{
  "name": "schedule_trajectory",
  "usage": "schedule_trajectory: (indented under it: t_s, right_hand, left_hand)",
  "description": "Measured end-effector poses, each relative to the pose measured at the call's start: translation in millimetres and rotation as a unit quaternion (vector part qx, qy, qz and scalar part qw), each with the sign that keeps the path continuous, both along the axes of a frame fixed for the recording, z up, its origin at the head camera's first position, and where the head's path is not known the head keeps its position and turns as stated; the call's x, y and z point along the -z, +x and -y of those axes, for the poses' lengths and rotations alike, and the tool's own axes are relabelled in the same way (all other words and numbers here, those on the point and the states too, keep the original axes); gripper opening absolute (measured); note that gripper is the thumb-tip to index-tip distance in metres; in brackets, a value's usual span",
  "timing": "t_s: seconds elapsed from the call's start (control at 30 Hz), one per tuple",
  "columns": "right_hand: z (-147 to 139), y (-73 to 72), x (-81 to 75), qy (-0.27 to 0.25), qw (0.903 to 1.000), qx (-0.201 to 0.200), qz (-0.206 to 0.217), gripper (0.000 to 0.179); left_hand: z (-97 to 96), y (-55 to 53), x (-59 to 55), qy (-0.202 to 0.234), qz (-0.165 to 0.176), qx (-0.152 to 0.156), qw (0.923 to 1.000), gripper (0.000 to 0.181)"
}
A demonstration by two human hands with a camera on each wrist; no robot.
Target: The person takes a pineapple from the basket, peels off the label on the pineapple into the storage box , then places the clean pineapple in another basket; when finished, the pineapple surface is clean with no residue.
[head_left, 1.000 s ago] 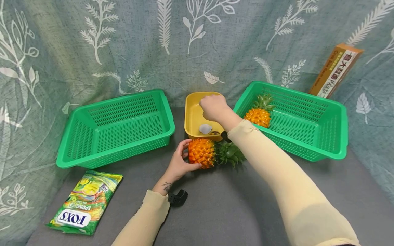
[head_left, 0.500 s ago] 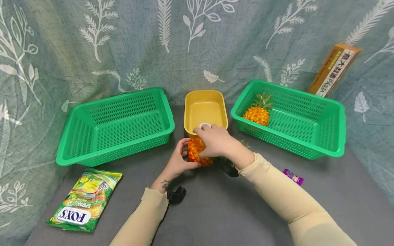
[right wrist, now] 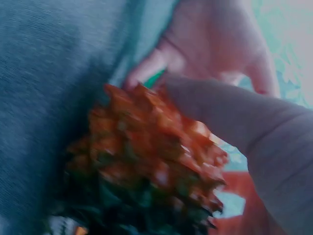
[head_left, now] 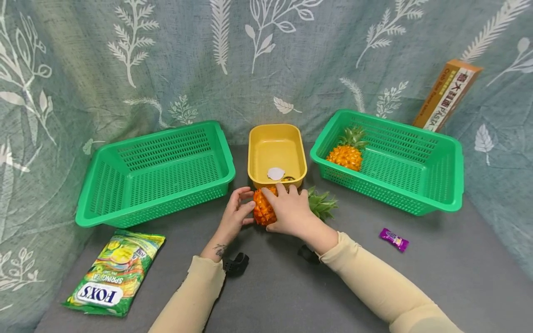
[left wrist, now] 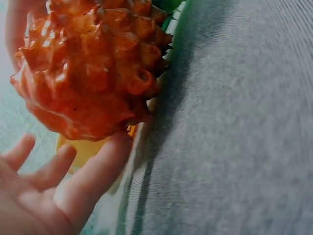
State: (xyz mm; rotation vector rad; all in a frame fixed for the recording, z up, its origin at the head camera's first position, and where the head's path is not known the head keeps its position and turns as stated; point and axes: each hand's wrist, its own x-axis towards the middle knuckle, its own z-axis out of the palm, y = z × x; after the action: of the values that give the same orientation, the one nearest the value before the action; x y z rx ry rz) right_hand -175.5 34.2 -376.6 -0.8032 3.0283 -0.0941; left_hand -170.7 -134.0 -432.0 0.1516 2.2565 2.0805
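An orange pineapple (head_left: 263,209) with green leaves lies on its side on the grey table, its leafy top pointing right. My right hand (head_left: 293,210) grips it from above, fingers over the far side and thumb on the near side. At its left end is my left hand (head_left: 238,212), fingers spread and loosened, with a fingertip at the base of the fruit in the left wrist view. Just behind the fruit stands a yellow bin (head_left: 276,150) with a white piece (head_left: 275,174) and a small dark ring-like thing (head_left: 288,179) in it.
Green baskets stand left (head_left: 160,171) and right (head_left: 387,162); the right one holds another pineapple (head_left: 345,156). A pasta box (head_left: 447,97) leans behind it. A purple sachet (head_left: 393,239) lies at right, a FOX'S candy bag (head_left: 116,273) at left.
My right hand has come back from over the yellow bin and taken hold of the pineapple. My left hand has loosened its grip at the base. The purple sachet has come into sight.
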Motion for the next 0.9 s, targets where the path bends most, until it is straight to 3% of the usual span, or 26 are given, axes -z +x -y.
schedule_trajectory:
  t_s: [0.2, 0.37, 0.47, 0.6, 0.8, 0.9]
  right_hand:
    - [-2, 1.6, 11.3, -0.018, 0.9982, 0.004, -0.057, 0.082]
    - [-7, 2.9, 15.7, -0.033, 0.9962, -0.026, -0.077, 0.077]
    - [-11, 5.4, 17.5, -0.038, 0.9931, -0.052, -0.098, 0.076]
    - [-19, 9.4, 22.0, -0.055, 0.9858, -0.096, -0.127, 0.073]
    - [-34, 15.2, 27.6, -0.073, 0.9728, -0.174, -0.134, 0.069]
    - [-42, 18.5, 28.4, -0.077, 0.9627, -0.218, -0.14, 0.066]
  left_hand:
    - [3.4, 3.6, -2.2, 0.03, -0.019, -0.091, 0.9952, 0.046]
    - [8.9, 8.8, -2.1, 0.061, -0.015, -0.178, 0.982, 0.052]
    - [14.9, 9.2, -0.8, 0.094, -0.028, -0.231, 0.968, 0.055]
    - [24.3, 8.1, -1.4, 0.144, -0.063, -0.29, 0.9439, 0.051]
    - [33.9, 5.2, -4.4, 0.219, -0.098, -0.346, 0.907, 0.042]
    - [38.0, 4.5, -4.8, 0.235, -0.104, -0.365, 0.895, 0.04]
